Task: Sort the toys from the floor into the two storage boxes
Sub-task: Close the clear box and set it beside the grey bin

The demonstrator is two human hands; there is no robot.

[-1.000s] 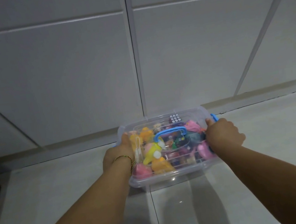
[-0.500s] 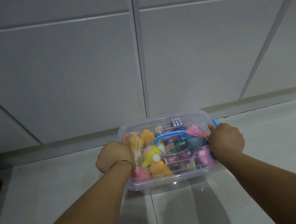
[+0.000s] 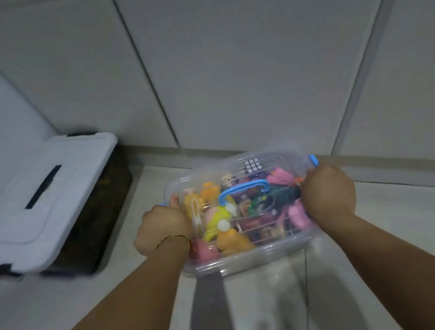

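I count one clear box [image 3: 254, 262], one white-lidded dark box [image 3: 47, 211], one puzzle cube [image 3: 252, 165] and two hands: left hand [image 3: 163, 227], right hand [image 3: 328, 195].

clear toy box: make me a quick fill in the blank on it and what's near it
The clear box has a ___ handle on its lid.
It is full of small ___, and the left hand and right hand grip its ends.
The white-lidded dark box stands to its ___.
Missing: blue; toys; left.
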